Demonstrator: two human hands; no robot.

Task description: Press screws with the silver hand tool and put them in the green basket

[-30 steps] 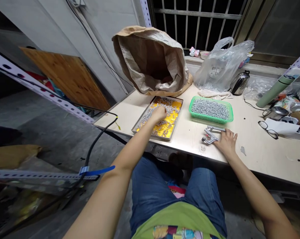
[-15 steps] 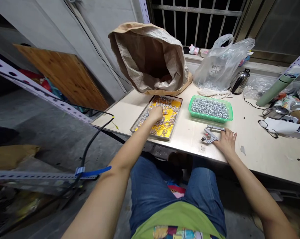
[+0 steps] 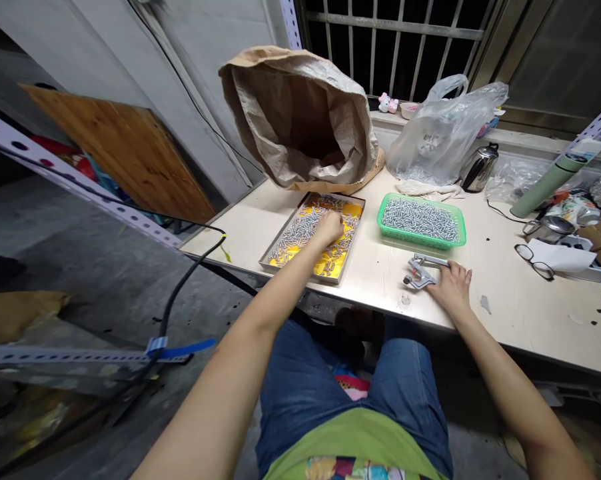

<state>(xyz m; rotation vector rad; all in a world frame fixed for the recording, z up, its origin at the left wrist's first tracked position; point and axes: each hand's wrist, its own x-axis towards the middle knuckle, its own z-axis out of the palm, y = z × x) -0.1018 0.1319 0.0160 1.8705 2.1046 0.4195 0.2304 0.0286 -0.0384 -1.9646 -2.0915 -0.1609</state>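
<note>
The left grip [image 3: 329, 228] bends over the loose screws [image 3: 300, 230] in the tray [image 3: 284, 230]; its fingertips are hidden, so I cannot tell whether it pinches any. The right grip [image 3: 452, 287] holds the tool [image 3: 420, 273] on the table [image 3: 375, 280] between thumb and fingers. The step seems to be handling screws, calling for careful fingertip control.

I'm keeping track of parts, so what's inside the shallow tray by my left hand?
The tray holds many small silvery pieces scattered over a yellow surface. Whatever lies under your left hand is covered.
</note>
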